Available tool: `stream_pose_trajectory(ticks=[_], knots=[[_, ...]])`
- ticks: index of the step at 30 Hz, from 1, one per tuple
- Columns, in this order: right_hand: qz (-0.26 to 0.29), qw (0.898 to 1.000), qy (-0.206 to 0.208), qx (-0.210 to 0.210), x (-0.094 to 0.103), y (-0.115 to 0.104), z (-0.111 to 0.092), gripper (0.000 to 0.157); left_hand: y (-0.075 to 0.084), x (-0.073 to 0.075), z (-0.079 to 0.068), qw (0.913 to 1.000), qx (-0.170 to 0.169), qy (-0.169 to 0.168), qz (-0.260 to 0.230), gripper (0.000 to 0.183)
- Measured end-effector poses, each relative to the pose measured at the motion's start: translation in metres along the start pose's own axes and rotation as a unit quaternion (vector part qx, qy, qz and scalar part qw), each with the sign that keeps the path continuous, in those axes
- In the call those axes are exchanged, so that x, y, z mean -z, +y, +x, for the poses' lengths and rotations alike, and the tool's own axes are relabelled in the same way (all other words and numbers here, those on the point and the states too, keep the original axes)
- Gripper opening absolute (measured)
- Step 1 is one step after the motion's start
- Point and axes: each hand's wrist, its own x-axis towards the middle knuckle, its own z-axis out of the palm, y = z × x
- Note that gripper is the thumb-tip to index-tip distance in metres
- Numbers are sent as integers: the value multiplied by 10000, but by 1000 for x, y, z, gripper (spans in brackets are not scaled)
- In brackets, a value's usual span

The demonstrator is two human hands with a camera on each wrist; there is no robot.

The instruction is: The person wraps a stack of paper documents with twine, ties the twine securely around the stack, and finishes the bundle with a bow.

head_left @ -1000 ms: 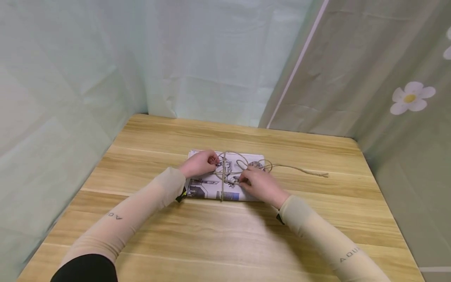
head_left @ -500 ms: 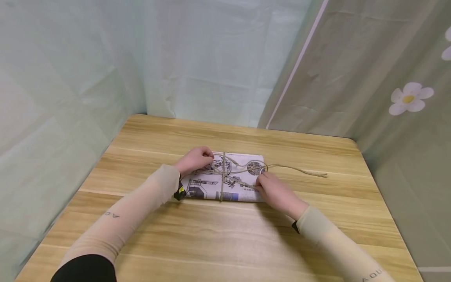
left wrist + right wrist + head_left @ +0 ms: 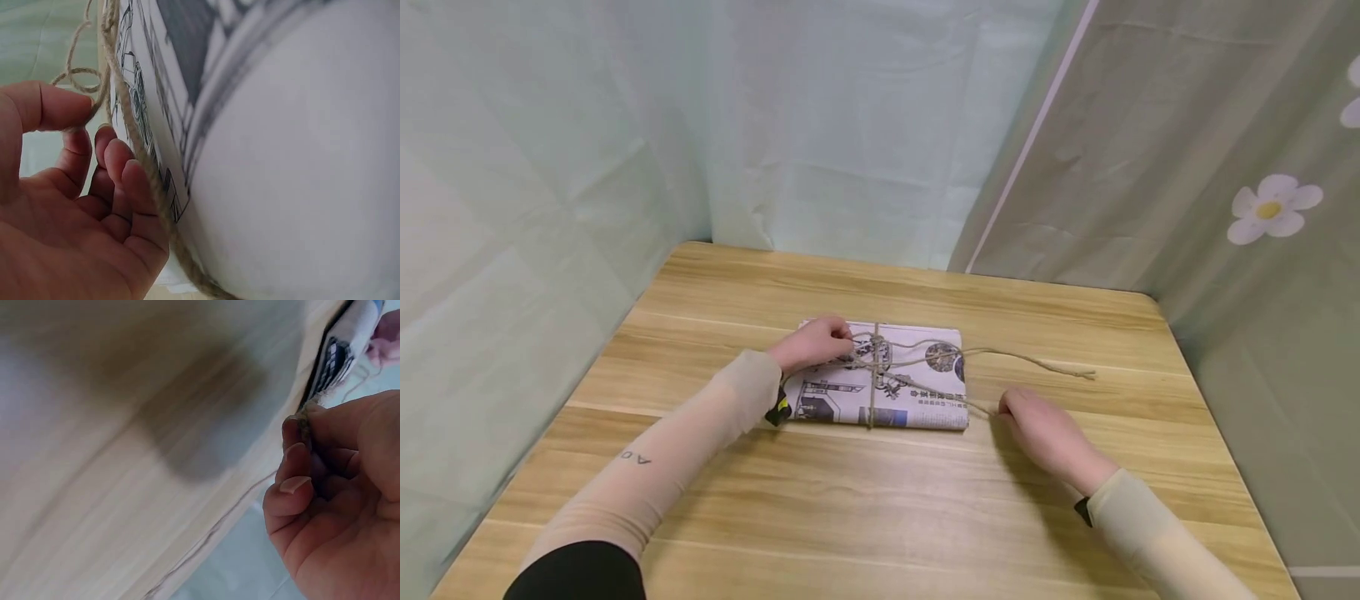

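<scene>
A newspaper-wrapped parcel [image 3: 925, 408] lies flat on the wooden table, with brown twine [image 3: 872, 400] crossing over its top both ways. At its left side my left hand [image 3: 812, 343] pinches a strand between thumb and forefinger; the left wrist view shows this twine [image 3: 97, 107] at the fingertips, while another strand runs past the curled fingers. Off the parcel's right edge, my right hand [image 3: 1045, 433] pinches a second strand, which stretches back to the crossing. In the right wrist view the thumb and forefinger of the right hand [image 3: 337, 494] meet on the twine end [image 3: 304, 422].
A loose twine tail [image 3: 1045, 363] trails over the table [image 3: 925, 517] to the right of the parcel. Pale curtains [image 3: 850, 133] hang behind and at the left, and a grey-brown curtain with white flowers [image 3: 1273, 208] hangs at the right.
My right hand has moved right and toward me, from over the parcel to beyond its edge, drawing the strand out straighter. The loops on top have shrunk. My left hand has shifted slightly left.
</scene>
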Motion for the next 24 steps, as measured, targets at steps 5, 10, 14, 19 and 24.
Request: stream_pose_trajectory(ticks=[5, 10, 14, 19, 24], knots=[[-33, 9997, 34, -239, 7, 18, -15, 8, -4, 0, 0, 9999, 55, -87, -3, 18], [-113, 9989, 6, -454, 18, 32, -22, 6, -3, -2, 1, 9992, 40, -315, 243, 18], [-276, 9976, -6, -632, 24, 39, -25, 6, 1, -4, 2, 9958, -82, -486, 771, 17], [-434, 9958, -141, -794, 24, 46, -27, 5, 4, -7, 4, 9922, -402, -417, 1100, 32], [-555, 9963, 130, -636, 20, 46, -25, 6, 9, -12, 9, 9822, -1091, -131, 1526, 47]])
